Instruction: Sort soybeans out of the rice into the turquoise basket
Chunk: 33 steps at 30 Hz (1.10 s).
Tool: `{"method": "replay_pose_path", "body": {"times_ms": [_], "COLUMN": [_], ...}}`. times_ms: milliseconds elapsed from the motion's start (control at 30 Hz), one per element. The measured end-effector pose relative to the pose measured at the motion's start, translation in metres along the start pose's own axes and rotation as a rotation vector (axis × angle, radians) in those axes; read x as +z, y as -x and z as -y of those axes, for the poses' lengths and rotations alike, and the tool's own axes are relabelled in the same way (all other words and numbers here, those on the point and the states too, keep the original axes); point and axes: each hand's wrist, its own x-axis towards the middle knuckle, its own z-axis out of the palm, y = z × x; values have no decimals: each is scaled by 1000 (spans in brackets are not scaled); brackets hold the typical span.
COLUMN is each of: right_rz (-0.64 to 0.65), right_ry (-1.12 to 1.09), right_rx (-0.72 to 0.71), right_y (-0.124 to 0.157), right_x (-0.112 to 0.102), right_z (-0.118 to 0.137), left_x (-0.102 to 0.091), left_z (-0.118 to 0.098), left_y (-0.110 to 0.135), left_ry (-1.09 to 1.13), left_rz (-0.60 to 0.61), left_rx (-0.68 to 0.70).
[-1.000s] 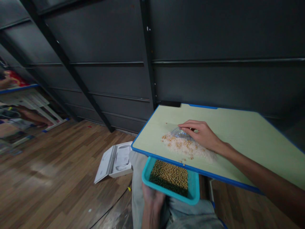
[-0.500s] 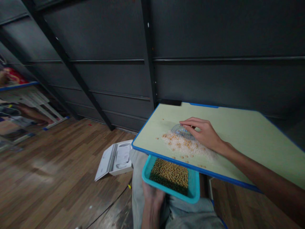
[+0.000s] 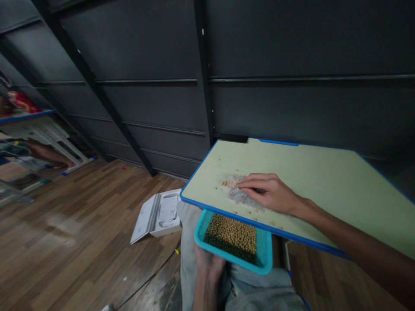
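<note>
My right hand (image 3: 272, 194) lies on the pale green table (image 3: 324, 181) near its blue front edge, fingers closed on a clear plastic scraper (image 3: 238, 195). A thin patch of white grains mixed with tan beans (image 3: 229, 182) sits at the fingertips, and loose beans dot the table edge. Below the edge, my left hand (image 3: 207, 265) grips a teal tray (image 3: 264, 259) from underneath, over my lap. The tray is full of tan and green beans (image 3: 231, 235).
An open white box (image 3: 158, 216) lies on the wooden floor left of my knees. A dark metal wall (image 3: 292, 65) with a slanted beam (image 3: 97, 90) stands behind the table. At far left, another person's arm (image 3: 48, 153) rests by blue-edged boards.
My right hand has drawn the scraper toward the table's front edge. The grain pile has shrunk and spread, with more beans near the edge. The tray has barely moved.
</note>
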Motion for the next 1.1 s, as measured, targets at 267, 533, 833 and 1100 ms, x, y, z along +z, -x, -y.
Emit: {"method": "replay_pose_path", "body": {"times_ms": [267,533,833,1100], "right_rz": [33,41,72,87], "right_ry": [0,-3,-11,1], "right_rx": [0,-11,-34,-50], "right_y": [2,3,4,4], "right_x": [3,5,9,10], "right_z": [0,5,7,10], "left_x": [8,4,-1,-1], "left_z": [0,1,2,1], "left_y": [4,1,-1,-2], "left_ry": [-91,-17,65,54], "left_rz": [-23,-8,27,94], "left_rx": [36,18,15,10]}}
